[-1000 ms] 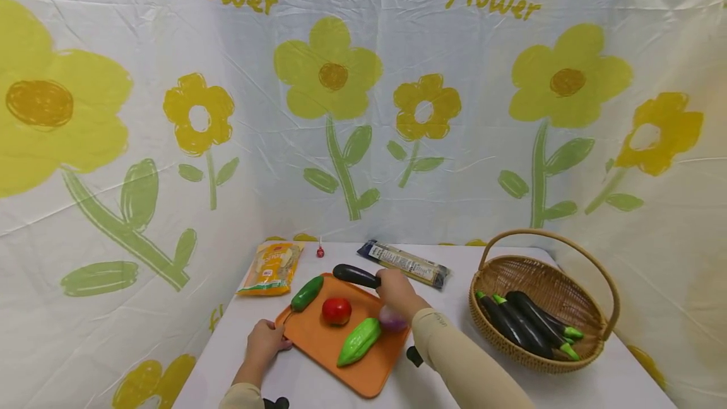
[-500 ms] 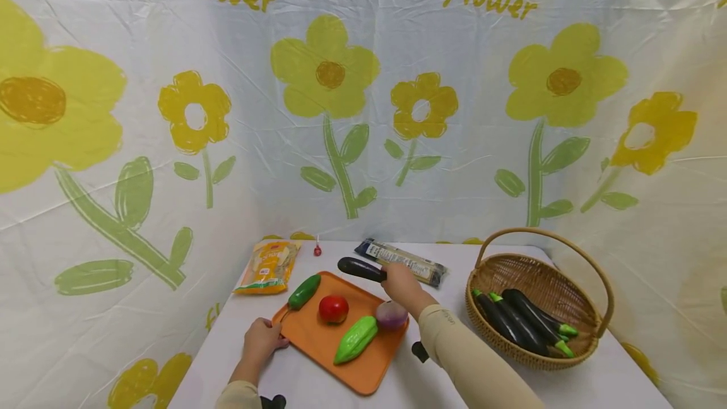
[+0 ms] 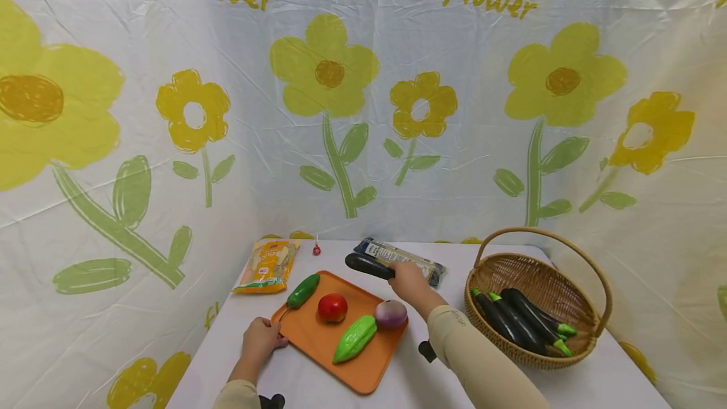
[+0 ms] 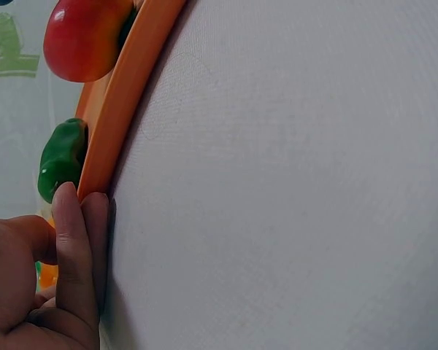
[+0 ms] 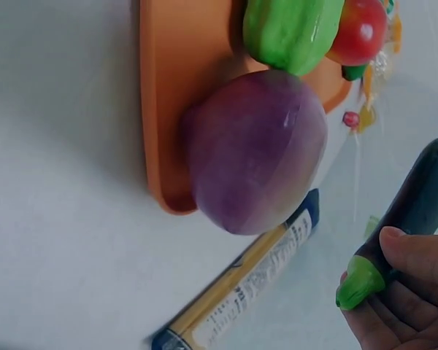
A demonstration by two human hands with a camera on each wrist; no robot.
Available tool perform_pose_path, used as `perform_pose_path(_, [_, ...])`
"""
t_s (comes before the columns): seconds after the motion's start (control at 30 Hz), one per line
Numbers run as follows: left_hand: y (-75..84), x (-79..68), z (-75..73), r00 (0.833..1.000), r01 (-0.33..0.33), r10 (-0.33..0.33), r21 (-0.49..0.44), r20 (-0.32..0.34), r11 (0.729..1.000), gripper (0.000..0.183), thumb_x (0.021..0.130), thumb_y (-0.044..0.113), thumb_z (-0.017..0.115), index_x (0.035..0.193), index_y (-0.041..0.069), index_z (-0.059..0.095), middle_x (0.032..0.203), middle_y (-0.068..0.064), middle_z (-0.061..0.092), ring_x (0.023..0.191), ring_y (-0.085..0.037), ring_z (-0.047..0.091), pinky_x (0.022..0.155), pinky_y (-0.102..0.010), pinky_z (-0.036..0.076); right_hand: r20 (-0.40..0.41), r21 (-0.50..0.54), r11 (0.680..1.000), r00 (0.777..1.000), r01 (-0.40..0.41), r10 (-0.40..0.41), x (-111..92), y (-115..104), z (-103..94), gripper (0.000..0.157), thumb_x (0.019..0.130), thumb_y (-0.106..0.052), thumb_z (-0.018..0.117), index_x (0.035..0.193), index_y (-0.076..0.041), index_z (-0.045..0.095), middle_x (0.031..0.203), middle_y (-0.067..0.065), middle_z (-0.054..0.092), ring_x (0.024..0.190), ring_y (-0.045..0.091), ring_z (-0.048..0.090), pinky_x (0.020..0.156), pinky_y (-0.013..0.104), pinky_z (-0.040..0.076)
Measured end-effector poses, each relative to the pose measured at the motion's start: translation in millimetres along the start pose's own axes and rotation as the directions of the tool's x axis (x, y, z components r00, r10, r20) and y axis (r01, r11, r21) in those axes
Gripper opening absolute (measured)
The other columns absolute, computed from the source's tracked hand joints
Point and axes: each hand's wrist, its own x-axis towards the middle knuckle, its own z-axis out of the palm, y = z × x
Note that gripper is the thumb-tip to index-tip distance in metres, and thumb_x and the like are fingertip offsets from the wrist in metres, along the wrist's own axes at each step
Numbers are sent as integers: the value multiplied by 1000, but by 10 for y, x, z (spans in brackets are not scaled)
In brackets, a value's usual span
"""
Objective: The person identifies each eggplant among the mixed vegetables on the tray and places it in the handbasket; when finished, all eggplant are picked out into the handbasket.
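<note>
My right hand (image 3: pixel 410 281) grips an eggplant (image 3: pixel 369 265) near its green stem end, raised beyond the far right side of an orange tray (image 3: pixel 318 339). In the right wrist view the thumb lies over the eggplant (image 5: pixel 423 193) and the fingers go beneath it. My left hand (image 3: pixel 261 339) holds the tray by its left corner; in the left wrist view its fingertips sit at the tray's rim (image 4: pixel 117 124). On the tray lie a green pepper (image 3: pixel 303 291), a tomato (image 3: pixel 332 308), a light green bitter melon (image 3: pixel 355 339) and a purple onion (image 3: pixel 390 314).
A wicker basket (image 3: pixel 476 327) with a tall handle stands at the right, several eggplants (image 3: pixel 519 320) inside. Along the back lie a yellow food bag (image 3: pixel 267 267), a red lollipop (image 3: pixel 316 249) and a long noodle pack (image 3: pixel 426 264). Flower-print curtains enclose the white table (image 3: pixel 307 384).
My right hand has carried the eggplant away from above the tray, to the right, uncovering the onion. My left hand keeps its place at the tray corner. The view has shifted slightly.
</note>
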Motion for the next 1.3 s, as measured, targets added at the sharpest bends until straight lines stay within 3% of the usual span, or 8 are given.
perform_pose_path(0.33, [-18, 11, 6, 1000, -6, 6, -7, -6, 1000, 26, 99, 9, 55, 108, -14, 47, 82, -18, 60, 60, -14, 69, 57, -26, 57, -32, 13, 1000, 999, -14, 15, -80, 116, -131, 20, 85, -5, 78, 104, -2, 75, 100, 12, 73, 97, 34, 68, 89, 50, 54])
perform_pose_path(0.67, [29, -44, -3, 1000, -13, 13, -18, -4, 1000, 26, 99, 6, 54, 109, -16, 46, 79, -17, 60, 59, -14, 70, 57, -26, 58, -88, 4, 1000, 996, 13, -13, -153, 217, -249, 15, 82, -1, 78, 97, -1, 74, 91, 12, 73, 89, 34, 69, 81, 50, 55])
perform_pose_path(0.93, [29, -51, -10, 1000, -8, 8, -23, -3, 1000, 27, 99, 7, 54, 110, -16, 46, 81, -18, 60, 59, -14, 70, 58, -27, 58, -78, 1, 999, 996, -52, 52, -206, 294, -365, 20, 84, -4, 78, 104, -2, 75, 96, 14, 73, 92, 35, 69, 83, 51, 55])
perform_pose_path(1.3, [51, -78, -23, 1000, -24, 24, -10, 1, 1000, 28, 98, 8, 54, 109, -17, 46, 82, -20, 60, 60, -14, 70, 58, -27, 58, -64, 27, 996, 995, -81, 82, -336, 410, -531, 18, 87, -3, 76, 105, 0, 74, 96, 13, 73, 92, 33, 69, 82, 49, 55])
